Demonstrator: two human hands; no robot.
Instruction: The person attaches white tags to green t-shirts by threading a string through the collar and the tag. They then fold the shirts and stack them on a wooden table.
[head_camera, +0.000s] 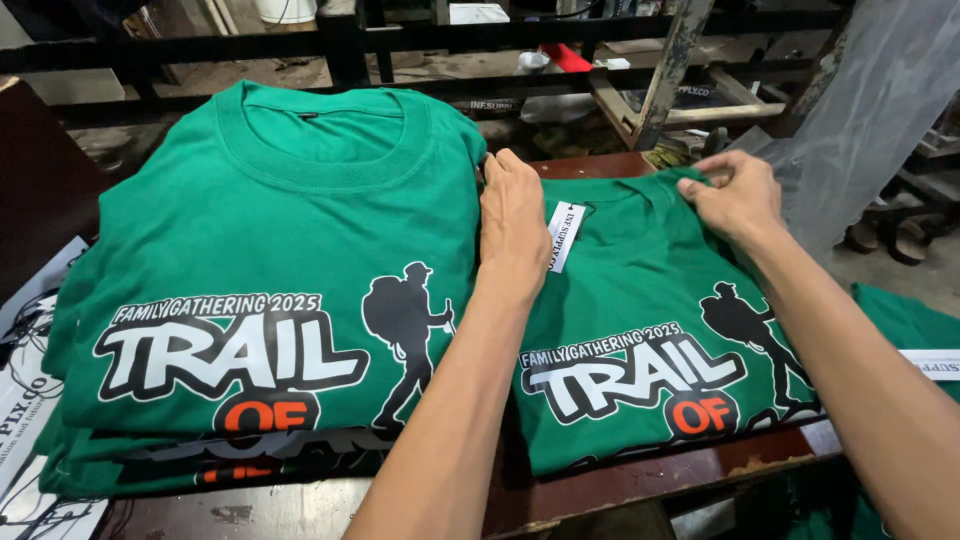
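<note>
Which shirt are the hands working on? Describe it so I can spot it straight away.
On the brown table lie green printed shirts: a stack on the left and a single shirt on the right. The left hand presses its collar edge and the right hand pinches its shoulder. Only this one has a white tag at the neck.

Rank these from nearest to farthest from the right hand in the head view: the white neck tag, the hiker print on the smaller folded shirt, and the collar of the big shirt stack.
From the right hand:
1. Hiker print, just below the hand on the right shirt.
2. White neck tag, to its left, beside the left hand.
3. Big stack's collar, far left, beyond the left hand.
</note>
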